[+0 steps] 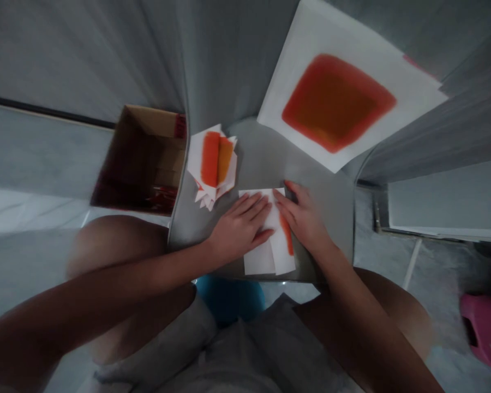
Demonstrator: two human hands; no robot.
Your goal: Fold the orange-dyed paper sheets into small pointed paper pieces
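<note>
A folded sheet of white paper (259, 261) with an orange-red strip lies on the grey seat in front of me. Flat on its upper left part rests my left hand (243, 224), fingers stretched out and holding nothing. At the paper's upper right edge, my right hand (303, 215) presses down with its fingers extended and slightly apart. Some of the paper is hidden under both hands. Just beyond my left hand sits a small pile of folded papers (215, 164), white with red and orange patches and pointed corners.
Large white sheets (355, 33) with a red-orange square lean at the back right of the grey chair (249, 153). An open cardboard box (126, 164) stands left of it. Below the seat is something blue (229, 300); a pink plastic object (486, 327) lies at far right.
</note>
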